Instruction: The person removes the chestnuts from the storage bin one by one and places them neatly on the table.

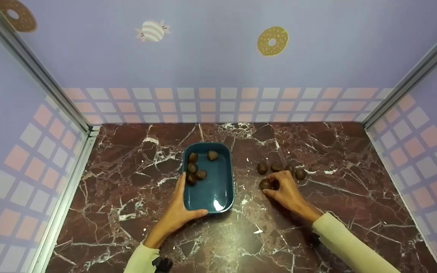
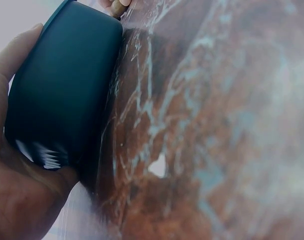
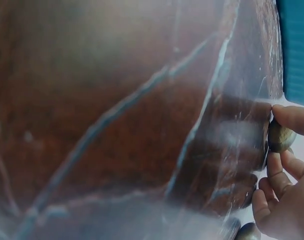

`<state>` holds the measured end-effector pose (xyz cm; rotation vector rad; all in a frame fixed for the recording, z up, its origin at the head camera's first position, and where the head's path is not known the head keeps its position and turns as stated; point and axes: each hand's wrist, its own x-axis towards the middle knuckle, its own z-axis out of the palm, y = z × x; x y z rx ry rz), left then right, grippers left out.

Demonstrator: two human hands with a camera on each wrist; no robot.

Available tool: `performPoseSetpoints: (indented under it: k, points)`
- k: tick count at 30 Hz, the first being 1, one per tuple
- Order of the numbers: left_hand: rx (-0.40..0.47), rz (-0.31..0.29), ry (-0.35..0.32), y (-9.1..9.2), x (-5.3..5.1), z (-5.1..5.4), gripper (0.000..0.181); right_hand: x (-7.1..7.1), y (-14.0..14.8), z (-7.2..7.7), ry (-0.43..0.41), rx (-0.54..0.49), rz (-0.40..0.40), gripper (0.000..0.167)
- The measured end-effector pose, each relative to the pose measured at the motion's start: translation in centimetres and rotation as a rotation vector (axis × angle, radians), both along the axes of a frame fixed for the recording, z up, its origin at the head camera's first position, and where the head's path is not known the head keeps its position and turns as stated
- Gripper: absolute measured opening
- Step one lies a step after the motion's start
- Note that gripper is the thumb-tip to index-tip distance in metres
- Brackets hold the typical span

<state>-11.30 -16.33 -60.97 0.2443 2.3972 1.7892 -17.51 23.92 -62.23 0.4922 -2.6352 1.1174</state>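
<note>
In the head view a blue rectangular dish stands on the table, with several brown chestnuts inside, mostly along its left side. My left hand holds the dish at its near left corner, fingers along the left wall and thumb at the front rim. To the right of the dish, my right hand pinches a chestnut between thumb and fingers, low over the table. Just beyond that hand lie several more chestnuts in a loose row. The right wrist view shows the pinched chestnut from the side.
The dark red marble-patterned tabletop carries white veins and shiny reflections. A lilac back wall with printed sweets and checks closes off the far edge. Side panels with metal frame strips stand at left and right.
</note>
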Motion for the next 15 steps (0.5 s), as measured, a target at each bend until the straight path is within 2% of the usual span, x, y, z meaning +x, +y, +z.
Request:
performPoseSetpoints:
  k: [2, 3, 6, 9, 10, 15]
  points:
    - [-0.003, 0.003, -0.002, 0.0, 0.0, 0.0, 0.146, 0.0, 0.0, 0.1, -0.012, 0.006, 0.002, 0.034]
    - [-0.002, 0.005, -0.002, 0.0, 0.0, 0.0, 0.146, -0.2, 0.2, -0.4, -0.006, -0.001, 0.001, 0.034]
    - [-0.001, 0.004, -0.004, 0.1, 0.1, 0.0, 0.146, -0.3, 0.3, -0.8, -0.009, -0.004, 0.0, 0.035]
    - [0.006, 0.004, -0.002, 0.1, 0.0, 0.0, 0.147, -0.8, 0.8, -2.0, 0.026, -0.02, 0.006, 0.036]
    - [0.004, 0.004, -0.001, 0.2, 0.0, 0.0, 0.147, -0.7, 0.7, -1.8, 0.028, -0.018, 0.009, 0.036]
    - [0.004, 0.007, -0.003, 0.1, 0.0, -0.1, 0.147, -1.1, 0.9, -2.7, 0.092, -0.049, 0.028, 0.038]
